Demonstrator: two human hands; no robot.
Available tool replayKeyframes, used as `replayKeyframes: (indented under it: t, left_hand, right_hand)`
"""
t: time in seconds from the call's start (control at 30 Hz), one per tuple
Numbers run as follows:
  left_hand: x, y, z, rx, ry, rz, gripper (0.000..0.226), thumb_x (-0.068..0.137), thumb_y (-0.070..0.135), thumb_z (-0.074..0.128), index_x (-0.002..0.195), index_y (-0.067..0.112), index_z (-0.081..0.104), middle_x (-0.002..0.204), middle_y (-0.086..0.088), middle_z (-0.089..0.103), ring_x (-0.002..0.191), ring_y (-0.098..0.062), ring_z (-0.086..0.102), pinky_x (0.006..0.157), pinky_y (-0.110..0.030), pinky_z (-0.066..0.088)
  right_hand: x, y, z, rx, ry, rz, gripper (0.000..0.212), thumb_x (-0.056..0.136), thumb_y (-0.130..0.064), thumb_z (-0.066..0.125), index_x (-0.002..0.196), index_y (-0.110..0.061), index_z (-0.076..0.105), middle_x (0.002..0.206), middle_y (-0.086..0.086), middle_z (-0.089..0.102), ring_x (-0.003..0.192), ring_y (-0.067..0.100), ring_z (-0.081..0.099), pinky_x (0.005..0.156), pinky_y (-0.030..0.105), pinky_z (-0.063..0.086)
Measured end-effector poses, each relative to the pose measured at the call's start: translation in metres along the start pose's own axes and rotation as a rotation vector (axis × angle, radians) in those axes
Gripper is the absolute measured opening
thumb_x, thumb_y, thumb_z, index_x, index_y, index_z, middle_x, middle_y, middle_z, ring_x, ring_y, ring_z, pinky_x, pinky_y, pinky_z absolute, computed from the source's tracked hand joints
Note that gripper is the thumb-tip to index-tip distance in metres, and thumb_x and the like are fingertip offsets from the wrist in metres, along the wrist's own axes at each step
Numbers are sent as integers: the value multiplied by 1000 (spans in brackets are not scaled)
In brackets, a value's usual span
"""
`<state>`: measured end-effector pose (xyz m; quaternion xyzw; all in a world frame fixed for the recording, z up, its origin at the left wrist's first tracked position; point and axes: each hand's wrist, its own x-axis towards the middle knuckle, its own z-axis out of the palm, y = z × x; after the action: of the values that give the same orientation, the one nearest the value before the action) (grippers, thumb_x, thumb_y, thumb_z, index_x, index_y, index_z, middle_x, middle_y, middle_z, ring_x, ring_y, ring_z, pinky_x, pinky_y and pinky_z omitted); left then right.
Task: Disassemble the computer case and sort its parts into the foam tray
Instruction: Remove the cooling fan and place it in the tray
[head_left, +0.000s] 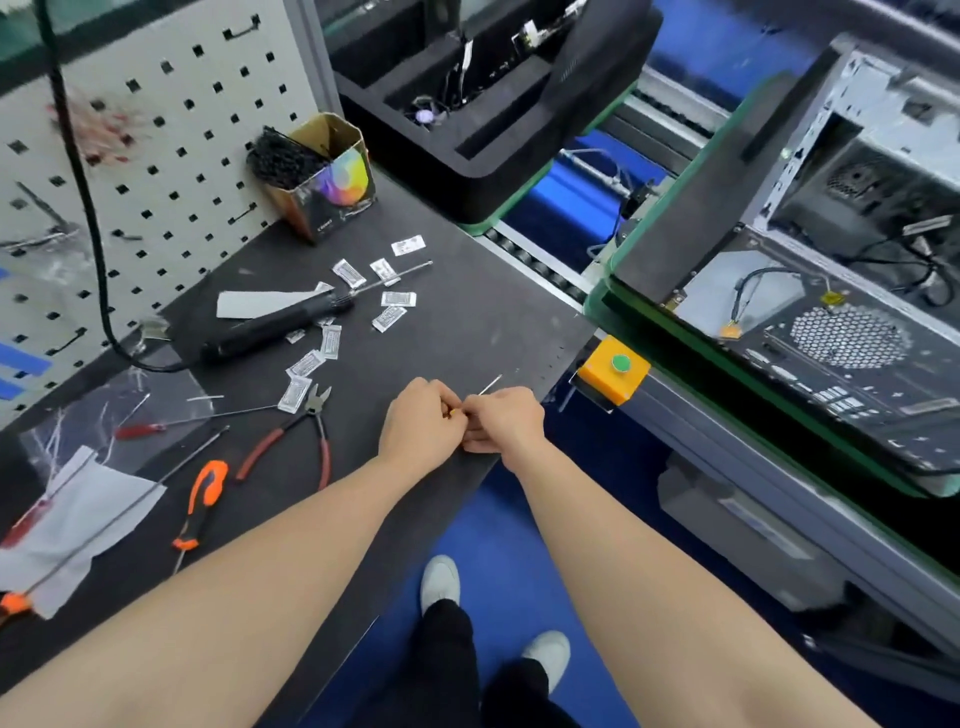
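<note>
My left hand (423, 423) and my right hand (501, 418) meet over the front edge of the dark workbench (457, 312), fingers closed together on a small item with a yellow spot. A thin metal pin or wire (491, 385) sticks out above my right hand. What the item is stays hidden by my fingers. The open computer case (831, 312) lies on its side on the green-edged conveyor pallet at the right, cables and a fan grille showing. The black foam tray (483, 130) with slots sits at the top centre, holding cables and small parts.
On the bench lie an electric screwdriver (280, 325), red-handled cutters (306, 431), orange-handled tools (205, 493), long screwdrivers and several small silver packets (387, 317). A cardboard box of black cable ties (322, 171) stands by the pegboard. A yellow button box (613, 371) sits at the conveyor edge.
</note>
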<state>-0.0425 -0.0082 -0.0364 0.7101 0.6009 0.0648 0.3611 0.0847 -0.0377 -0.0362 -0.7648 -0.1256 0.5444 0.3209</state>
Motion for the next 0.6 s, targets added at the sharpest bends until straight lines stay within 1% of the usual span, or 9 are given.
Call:
replayKeyframes:
  t: [0.1, 0.17, 0.23, 0.3, 0.37, 0.43, 0.47, 0.53, 0.6]
  left_hand:
    - [0, 10, -2, 33, -20, -34, 10, 78, 27, 64, 87, 30, 64, 97, 5, 55, 88, -19, 61, 81, -39, 53]
    - [2, 18, -3, 67, -24, -49, 14, 77, 35, 63, 90, 31, 62, 100, 5, 55, 89, -21, 61, 84, -40, 52]
    - [4, 27, -4, 126, 9, -22, 22, 78, 46, 60, 93, 31, 63, 102, 5, 57, 91, -22, 62, 90, -39, 48]
    - [9, 40, -6, 196, 75, 56, 31, 81, 52, 57, 100, 30, 65, 107, 3, 60, 95, -22, 62, 94, -39, 43]
    - [15, 58, -8, 204, 150, 143, 34, 84, 52, 58, 107, 28, 65, 111, 1, 61, 100, -23, 61, 96, -40, 42]
    - [19, 89, -6, 168, 197, 279, 35, 86, 49, 59, 112, 26, 64, 114, 1, 61, 104, -23, 59, 97, -40, 41]
    - [20, 108, -5, 134, 213, 358, 35, 87, 48, 60, 114, 26, 63, 115, 2, 60, 105, -23, 58, 96, -40, 41]
    - [19, 153, 0, 50, 244, 532, 37, 87, 45, 61, 118, 26, 62, 117, 1, 58, 108, -22, 57, 96, -40, 43]
    - [14, 201, 7, -15, 283, 700, 42, 86, 44, 62, 124, 26, 60, 122, -1, 55, 110, -22, 55, 95, -43, 45]
  right_hand:
    - [-4, -1, -4, -76, 31, -38, 10, 84, -13, 77, 84, -3, 74, 66, 10, 76, 58, 25, 77, 57, 38, 65]
    - [-9, -3, -9, -94, 67, -71, 14, 86, -18, 74, 81, -5, 73, 63, 9, 75, 55, 24, 75, 52, 36, 64]
    - [-15, -5, -17, -114, 111, -123, 18, 90, -24, 70, 81, -9, 72, 62, 6, 74, 54, 22, 75, 51, 36, 63]
    - [-23, -11, -30, -151, 186, -195, 20, 92, -30, 65, 81, -14, 71, 59, 2, 73, 55, 20, 74, 56, 40, 65]
    - [-31, -21, -47, -209, 274, -284, 17, 89, -35, 62, 85, -21, 70, 67, -1, 74, 67, 21, 75, 66, 41, 63]
    - [-41, -32, -74, -247, 401, -390, 15, 89, -38, 61, 93, -26, 70, 85, -6, 74, 82, 19, 71, 72, 36, 57]
    - [-48, -38, -90, -261, 487, -451, 15, 91, -39, 61, 94, -27, 69, 89, -8, 73, 84, 18, 68, 70, 34, 54]
    - [-64, -49, -126, -280, 690, -578, 15, 94, -40, 61, 92, -27, 69, 85, -10, 72, 81, 16, 64, 65, 31, 47]
    - [-81, -57, -166, -308, 929, -692, 14, 94, -37, 62, 92, -26, 70, 83, -9, 70, 81, 18, 61, 61, 30, 40]
